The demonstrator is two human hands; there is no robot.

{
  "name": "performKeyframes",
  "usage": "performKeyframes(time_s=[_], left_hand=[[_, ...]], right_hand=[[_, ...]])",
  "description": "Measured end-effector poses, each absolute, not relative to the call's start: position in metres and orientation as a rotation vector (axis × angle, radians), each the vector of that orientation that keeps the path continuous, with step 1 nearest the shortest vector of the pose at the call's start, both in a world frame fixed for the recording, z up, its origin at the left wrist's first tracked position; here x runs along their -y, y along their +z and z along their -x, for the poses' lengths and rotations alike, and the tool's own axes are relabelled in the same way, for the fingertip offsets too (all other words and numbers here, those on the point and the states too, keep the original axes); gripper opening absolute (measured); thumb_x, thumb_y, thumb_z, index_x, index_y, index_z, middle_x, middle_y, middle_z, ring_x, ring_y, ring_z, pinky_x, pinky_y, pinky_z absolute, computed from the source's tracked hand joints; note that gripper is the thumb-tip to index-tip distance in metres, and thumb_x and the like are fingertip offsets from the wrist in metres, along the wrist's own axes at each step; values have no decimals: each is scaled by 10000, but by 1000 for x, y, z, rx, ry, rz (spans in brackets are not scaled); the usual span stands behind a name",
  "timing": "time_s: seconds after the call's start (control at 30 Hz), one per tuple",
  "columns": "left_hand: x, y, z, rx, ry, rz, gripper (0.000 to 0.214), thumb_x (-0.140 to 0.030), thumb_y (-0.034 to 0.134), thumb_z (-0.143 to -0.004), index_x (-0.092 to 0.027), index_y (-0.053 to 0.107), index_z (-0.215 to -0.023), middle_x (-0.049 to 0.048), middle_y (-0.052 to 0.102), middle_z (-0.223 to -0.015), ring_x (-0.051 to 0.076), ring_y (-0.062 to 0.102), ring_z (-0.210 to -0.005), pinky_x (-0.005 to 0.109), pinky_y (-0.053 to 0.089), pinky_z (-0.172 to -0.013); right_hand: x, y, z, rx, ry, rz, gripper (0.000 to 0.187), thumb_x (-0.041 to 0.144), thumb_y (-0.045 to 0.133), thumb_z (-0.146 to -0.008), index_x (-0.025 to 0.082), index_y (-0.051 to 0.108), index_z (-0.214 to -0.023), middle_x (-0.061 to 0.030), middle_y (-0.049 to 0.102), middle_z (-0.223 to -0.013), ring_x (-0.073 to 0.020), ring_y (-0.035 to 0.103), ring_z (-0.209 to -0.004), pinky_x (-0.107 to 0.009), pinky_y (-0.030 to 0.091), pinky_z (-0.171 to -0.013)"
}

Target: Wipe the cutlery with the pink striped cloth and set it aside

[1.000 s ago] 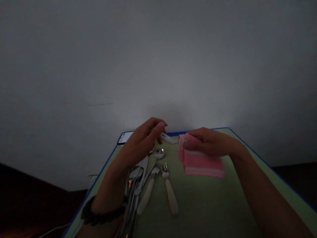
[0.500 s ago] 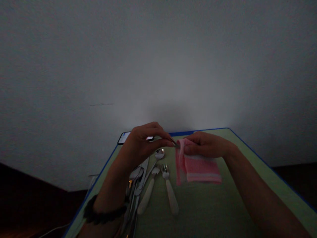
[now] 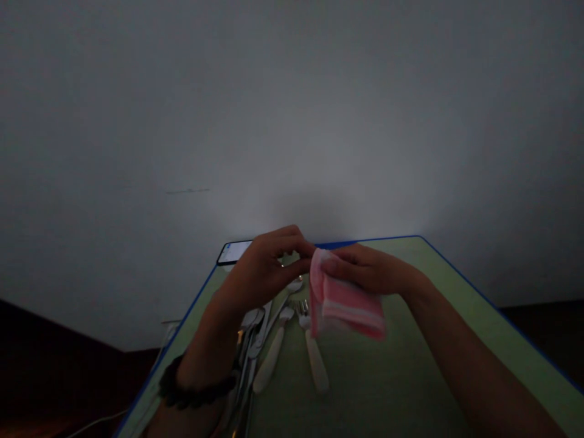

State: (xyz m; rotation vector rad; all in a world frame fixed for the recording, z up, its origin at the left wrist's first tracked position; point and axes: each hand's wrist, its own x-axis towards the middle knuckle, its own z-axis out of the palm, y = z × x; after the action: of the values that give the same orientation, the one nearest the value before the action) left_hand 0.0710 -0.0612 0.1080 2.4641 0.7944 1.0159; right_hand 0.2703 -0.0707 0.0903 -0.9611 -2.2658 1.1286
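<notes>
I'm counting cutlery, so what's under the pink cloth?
Only green table shows below the cloth, which the right hand holds; a fork lies at its left edge. Anything folded inside the cloth is covered.

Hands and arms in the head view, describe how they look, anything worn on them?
The left hand and right hand are bare, without gloves; the dim light shows no rings. No sleeves are in view on either arm. A dark beaded bracelet sits on the left wrist; the right wrist is bare.
</notes>
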Motion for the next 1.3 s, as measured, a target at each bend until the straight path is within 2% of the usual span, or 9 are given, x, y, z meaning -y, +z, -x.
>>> performKeyframes(time_s=[0.17,0.33,0.47,0.67,0.8,0.93,1.07,1.3], left_hand=[[54,102,-57,-904,999,-2156,143,-268,605,-768,-150,619,-688,2,623,-592,111,577,-559,217,455,-549],[55,100,-55,-864,994,-2008,114,-259,639,-740,-155,638,-695,19,652,-594,125,604,-549,233,485,-543],[59,100,-64,-853,937,-1921,92,-254,661,-718,-162,655,-710,10,656,-573,113,602,-490,200,481,-472],[62,98,-73,-803,873,-1941,46,-198,657,-710,-164,642,-684,-9,641,-551,105,604,-506,181,478,-483],[60,97,-72,-757,833,-1934,60,-188,653,-708,-164,627,-660,-13,638,-561,105,604,-521,182,472,-494],[53,94,-65,-744,845,-1948,60,-206,681,-682,-162,645,-664,-7,627,-557,109,586,-518,200,474,-502],[47,89,-58,-729,941,-1832,78,-210,704,-663,-148,657,-670,-2,604,-536,89,539,-443,184,445,-416],[47,86,-57,-716,992,-1778,72,-183,709,-654,-155,642,-647,-2,615,-558,67,514,-411,166,429,-384]], right_hand=[[67,92,-272,2375,990,981,378,491,377,-850,143,495,-758,28,447,-617,-71,365,-533,-182,294,-468],[68,100,-292,2454,1016,963,327,443,394,-855,142,521,-840,23,444,-661,-73,369,-559,-177,303,-482],[72,104,-295,2462,979,990,346,456,385,-853,143,498,-756,35,396,-614,-63,340,-521,-171,266,-443],[74,99,-276,2385,878,1013,430,488,354,-851,145,454,-612,46,357,-531,-51,292,-464,-180,231,-420],[75,95,-265,2310,806,1060,481,504,294,-863,147,430,-571,39,355,-516,-56,312,-465,-189,237,-432],[75,92,-261,2319,846,1005,427,475,324,-865,145,471,-636,34,409,-544,-61,333,-484,-184,258,-447],[73,95,-266,2420,885,923,322,446,419,-838,147,519,-773,27,472,-617,-74,375,-532,-181,292,-481],[74,103,-289,2505,945,969,305,426,415,-846,142,524,-825,34,431,-628,-69,360,-537,-173,279,-463]])
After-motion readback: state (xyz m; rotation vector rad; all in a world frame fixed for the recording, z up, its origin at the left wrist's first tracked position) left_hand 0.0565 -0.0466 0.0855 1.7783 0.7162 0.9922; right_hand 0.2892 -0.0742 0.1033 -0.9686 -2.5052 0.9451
